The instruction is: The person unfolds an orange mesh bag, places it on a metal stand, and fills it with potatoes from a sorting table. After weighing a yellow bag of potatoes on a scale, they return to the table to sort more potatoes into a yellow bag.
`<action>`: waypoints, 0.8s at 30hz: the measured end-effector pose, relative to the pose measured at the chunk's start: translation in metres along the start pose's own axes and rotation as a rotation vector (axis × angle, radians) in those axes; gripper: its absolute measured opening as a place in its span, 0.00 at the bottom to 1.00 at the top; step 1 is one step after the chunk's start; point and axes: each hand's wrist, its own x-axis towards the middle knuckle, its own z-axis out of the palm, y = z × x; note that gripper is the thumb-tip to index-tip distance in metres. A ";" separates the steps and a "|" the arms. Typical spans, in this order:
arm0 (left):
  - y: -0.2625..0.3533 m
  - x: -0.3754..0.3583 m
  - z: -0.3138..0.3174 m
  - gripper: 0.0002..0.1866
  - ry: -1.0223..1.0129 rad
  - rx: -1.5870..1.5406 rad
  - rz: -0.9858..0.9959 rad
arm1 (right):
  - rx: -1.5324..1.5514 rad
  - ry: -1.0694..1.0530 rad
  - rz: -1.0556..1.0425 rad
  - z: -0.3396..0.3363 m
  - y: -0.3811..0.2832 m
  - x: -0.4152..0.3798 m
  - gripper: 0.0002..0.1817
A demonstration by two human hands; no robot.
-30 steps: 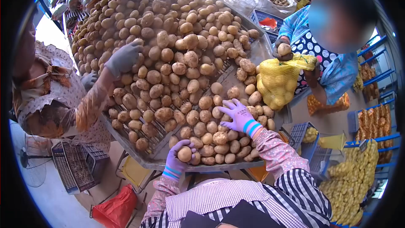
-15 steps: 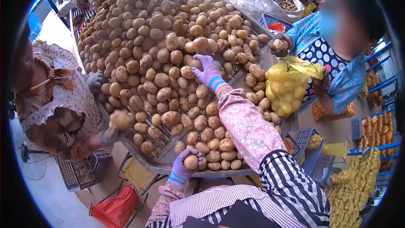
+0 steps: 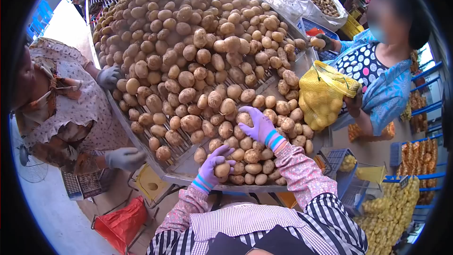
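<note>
A big heap of brown potatoes (image 3: 198, 42) covers a slatted metal sorting table (image 3: 175, 175). My left hand (image 3: 213, 166), in a purple glove, is curled around one potato (image 3: 222, 169) near the table's front edge. My right hand (image 3: 257, 125), also in a purple glove, rests with its fingers closed over a potato (image 3: 243, 119) in the pile just beyond the left hand. My pink floral sleeves and striped shirt fill the bottom of the view.
A person on the left in grey gloves (image 3: 123, 157) stands at the table's side. A person on the right holds a yellow mesh bag (image 3: 321, 97) of potatoes and one potato (image 3: 317, 42). A red bag (image 3: 120, 224), blue crates (image 3: 351, 172) and bagged potatoes (image 3: 394, 203) lie around.
My right hand has pulled back from the far middle of the heap to the near pile. My left hand keeps its potato. The person on the left has lowered a gloved hand below the table edge.
</note>
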 end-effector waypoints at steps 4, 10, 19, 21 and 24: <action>-0.008 0.011 0.017 0.34 -0.065 0.038 0.029 | 0.061 -0.204 0.087 0.016 -0.041 -0.034 0.27; -0.007 -0.006 0.006 0.28 -0.130 -0.127 0.024 | 0.035 -0.163 -0.051 0.035 -0.037 -0.009 0.15; -0.013 -0.021 -0.028 0.33 -0.087 -0.276 -0.015 | -0.403 -0.394 0.002 0.014 0.024 0.155 0.30; -0.018 -0.025 -0.030 0.36 -0.117 -0.310 -0.020 | -0.368 -0.452 0.040 0.002 0.024 0.151 0.35; -0.018 -0.029 -0.029 0.39 -0.117 -0.417 -0.026 | -0.575 -0.513 0.177 0.002 0.023 0.125 0.38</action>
